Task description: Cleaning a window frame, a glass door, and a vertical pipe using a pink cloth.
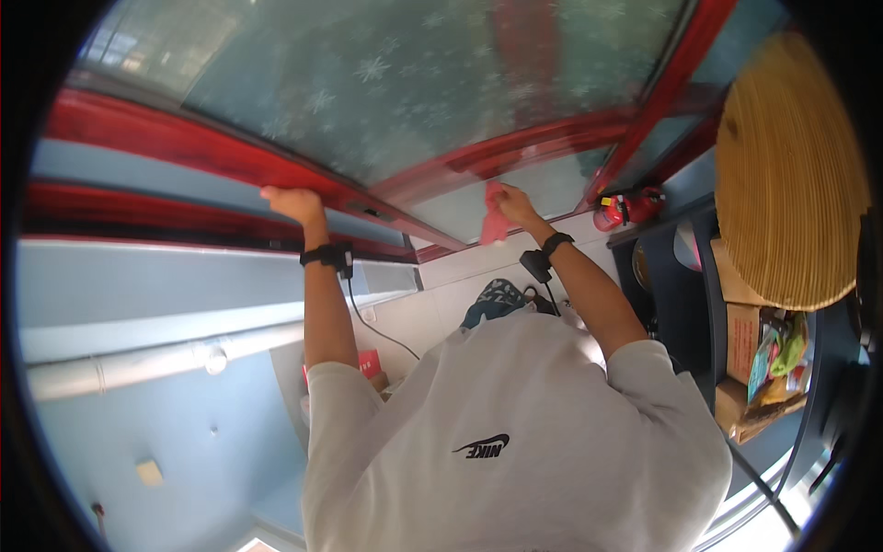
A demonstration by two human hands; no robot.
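Observation:
My left hand (296,203) rests on the edge of a red door frame (227,155), its fingers partly hidden from the camera. In my right hand (514,205) is a pink cloth (493,224), held against the lower glass pane of the door. Above both hands stretches a large glass pane (407,76) with white snowflake decorations. A metal lock plate (372,210) sits on the frame's edge between my hands. Both wrists wear black straps with small cabled devices.
Red fire extinguishers (621,209) stand on the floor right of the door. At the right, a round wooden top (793,179) is above a dark shelf with cardboard boxes (741,341) and packets. A white pipe (165,362) runs along the blue wall at left.

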